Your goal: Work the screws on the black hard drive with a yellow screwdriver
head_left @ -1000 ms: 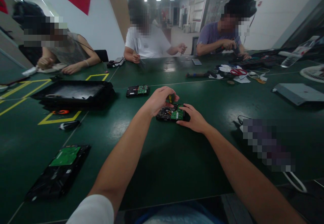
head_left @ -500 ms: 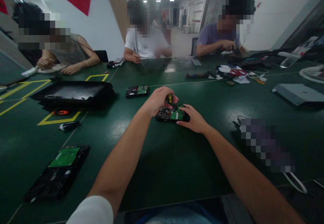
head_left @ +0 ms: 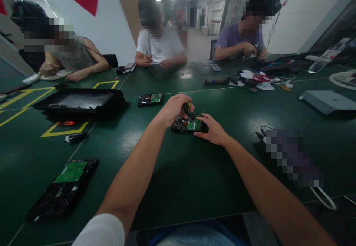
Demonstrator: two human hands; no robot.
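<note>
A black device with a green circuit board (head_left: 194,124) lies flat on the green table (head_left: 178,175). Over its left part, my left hand (head_left: 177,109) is closed around the black and yellow handle of a small tool (head_left: 186,107), probably a screwdriver; its tip cannot be made out. My right hand (head_left: 213,129) grips the right end of the device, thumb at the near edge and fingers on top. A similar device (head_left: 150,99) rests just beyond my left hand. Another one, larger in view (head_left: 65,188), lies at the near left.
Black trays (head_left: 80,101) stand at the left, near a dark pen-like object (head_left: 76,138). At the right are a grey metal box (head_left: 329,102) and a blurred-out pouch (head_left: 294,157). Papers and cables (head_left: 258,78) lie farther back. Three people sit across the table.
The tool's handle has turned a little in my left hand, with less yellow showing. My right hand stays on the device. Across the table, the people's hands have shifted.
</note>
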